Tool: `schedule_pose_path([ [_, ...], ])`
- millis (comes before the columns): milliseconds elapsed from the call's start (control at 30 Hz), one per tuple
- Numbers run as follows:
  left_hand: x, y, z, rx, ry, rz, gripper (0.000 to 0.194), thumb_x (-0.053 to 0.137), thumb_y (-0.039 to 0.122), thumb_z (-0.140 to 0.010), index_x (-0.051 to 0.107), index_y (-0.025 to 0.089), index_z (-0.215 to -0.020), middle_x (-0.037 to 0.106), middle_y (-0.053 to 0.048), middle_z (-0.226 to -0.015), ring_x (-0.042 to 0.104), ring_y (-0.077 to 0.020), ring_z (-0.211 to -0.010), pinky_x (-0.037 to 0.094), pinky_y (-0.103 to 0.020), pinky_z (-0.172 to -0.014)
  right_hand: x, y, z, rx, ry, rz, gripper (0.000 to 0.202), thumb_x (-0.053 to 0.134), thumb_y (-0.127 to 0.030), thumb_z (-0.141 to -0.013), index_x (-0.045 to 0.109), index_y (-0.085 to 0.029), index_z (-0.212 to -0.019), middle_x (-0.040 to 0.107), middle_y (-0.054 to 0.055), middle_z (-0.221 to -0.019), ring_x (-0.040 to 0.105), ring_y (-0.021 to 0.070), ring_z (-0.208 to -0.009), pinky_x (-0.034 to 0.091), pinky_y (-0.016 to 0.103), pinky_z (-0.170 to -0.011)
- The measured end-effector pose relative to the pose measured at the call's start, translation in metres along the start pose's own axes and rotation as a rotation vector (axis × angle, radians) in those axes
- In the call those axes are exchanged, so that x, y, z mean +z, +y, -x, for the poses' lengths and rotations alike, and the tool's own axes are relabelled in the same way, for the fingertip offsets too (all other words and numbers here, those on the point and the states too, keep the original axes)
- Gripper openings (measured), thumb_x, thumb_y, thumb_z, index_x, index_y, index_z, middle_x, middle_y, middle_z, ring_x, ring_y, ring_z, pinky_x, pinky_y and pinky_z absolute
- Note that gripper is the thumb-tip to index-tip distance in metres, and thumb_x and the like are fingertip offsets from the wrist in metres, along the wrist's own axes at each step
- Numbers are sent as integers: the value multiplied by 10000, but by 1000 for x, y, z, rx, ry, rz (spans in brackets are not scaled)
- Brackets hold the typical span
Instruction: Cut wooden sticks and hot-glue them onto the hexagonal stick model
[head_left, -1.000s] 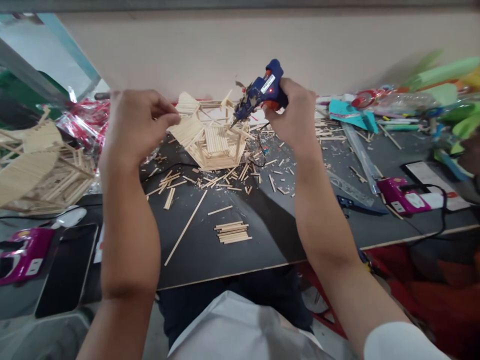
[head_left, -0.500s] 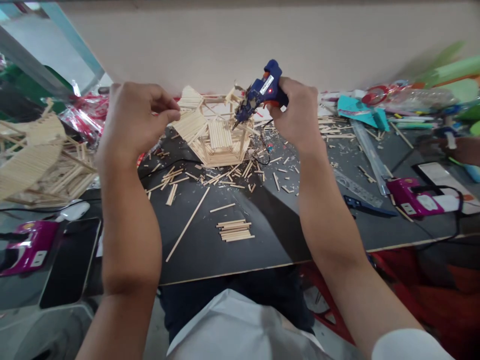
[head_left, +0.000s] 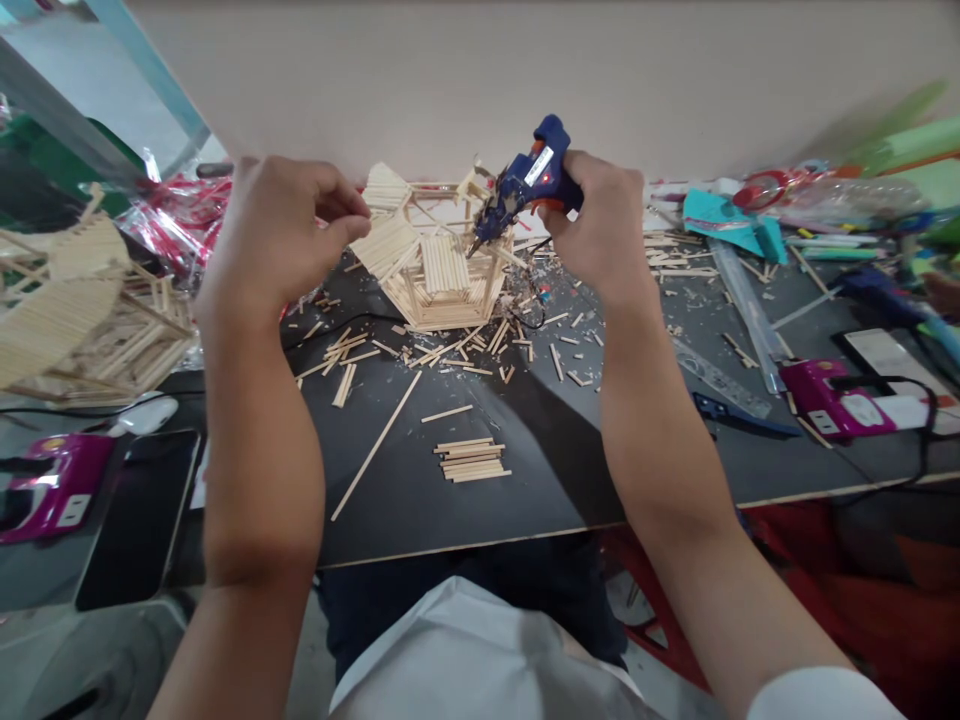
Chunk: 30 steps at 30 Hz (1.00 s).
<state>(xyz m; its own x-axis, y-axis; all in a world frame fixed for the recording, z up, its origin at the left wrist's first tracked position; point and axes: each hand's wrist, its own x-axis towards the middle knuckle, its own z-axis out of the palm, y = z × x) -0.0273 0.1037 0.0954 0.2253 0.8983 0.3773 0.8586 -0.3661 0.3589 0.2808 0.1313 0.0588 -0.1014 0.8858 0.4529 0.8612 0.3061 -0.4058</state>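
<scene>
My right hand (head_left: pixel 604 225) is wrapped round a dark blue hot glue gun (head_left: pixel 525 185) with a small red light lit. Its nozzle points down at the right edge of a small slatted roof panel (head_left: pixel 445 263). That panel belongs to a model pavilion of thin wooden sticks (head_left: pixel 442 310) at the back of the table. My left hand (head_left: pixel 281 235) is closed in a pinch at the left corner of the model's slatted roof (head_left: pixel 386 245). The hand itself partly hides the contact there. Nearer me lies a small row of cut sticks (head_left: pixel 471 460).
Stick offcuts (head_left: pixel 450 350) litter the table (head_left: pixel 420 520). To the left are a second stick model (head_left: pixel 82 320), a phone (head_left: pixel 139 520) and a purple power socket (head_left: pixel 56 485). Rulers (head_left: pixel 746 310), another purple socket (head_left: pixel 836 400) and another person's glue gun (head_left: pixel 877 295) are at right.
My hands, the glue gun and the model keep nearly the same positions, with a slight shift of the view. At the far right, another person's blue glue gun has come into clearer sight.
</scene>
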Motion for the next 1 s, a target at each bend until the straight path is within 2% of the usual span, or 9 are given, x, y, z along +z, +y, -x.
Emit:
schedule_pose_path([
  [167,0,0,0,-1,5,-2,258,677,364,-910,809,181,-1034,814,-61,-1000,688,-189,-871,559,-382,-964,0,-2,0,25,-6,55,339,548,-405,-892,673,-379,-1206,758,82,-1026,639,375,-1080,497,492,-801],
  [300,-1,3,1,12,11,1,227,679,303,-904,819,163,-1016,818,-64,-976,716,-186,-874,506,-384,-1075,-2,-5,2,37,13,70,461,497,-425,-914,609,-448,-1360,749,73,-1098,595,387,-1203,485,517,-830],
  [400,-1,4,1,7,6,12,236,677,314,-906,821,166,-1021,816,-75,-987,727,-200,-901,519,-374,-1039,-4,-7,4,57,39,83,519,443,-478,-936,542,-477,-1446,735,81,-1133,543,399,-1290,472,529,-846],
  [500,0,3,1,-6,-4,15,268,671,348,-903,818,169,-1039,810,-88,-1006,728,-225,-932,545,-367,-959,-4,-9,4,52,67,63,564,464,-475,-926,504,-480,-1489,732,84,-1171,522,423,-1306,456,557,-885],
  [667,1,2,0,-5,-23,18,264,663,361,-892,816,187,-1018,811,-73,-1020,728,-224,-945,524,-363,-1000,-1,-8,4,-4,98,4,576,465,-411,-923,498,-497,-1492,685,52,-1333,546,427,-1275,436,575,-953],
  [867,-2,5,1,3,-34,-4,291,657,402,-899,801,172,-1004,810,-84,-1034,718,-236,-960,533,-395,-977,-2,-12,4,30,45,70,626,511,-514,-914,441,-480,-1535,712,79,-1271,507,454,-1321,473,566,-862],
  [1000,-2,3,1,15,-51,-5,291,654,421,-909,789,182,-1007,810,-87,-1057,714,-253,-968,543,-424,-957,-3,-11,4,14,17,124,668,537,-513,-905,407,-492,-1561,709,81,-1278,513,475,-1296,465,580,-840],
])
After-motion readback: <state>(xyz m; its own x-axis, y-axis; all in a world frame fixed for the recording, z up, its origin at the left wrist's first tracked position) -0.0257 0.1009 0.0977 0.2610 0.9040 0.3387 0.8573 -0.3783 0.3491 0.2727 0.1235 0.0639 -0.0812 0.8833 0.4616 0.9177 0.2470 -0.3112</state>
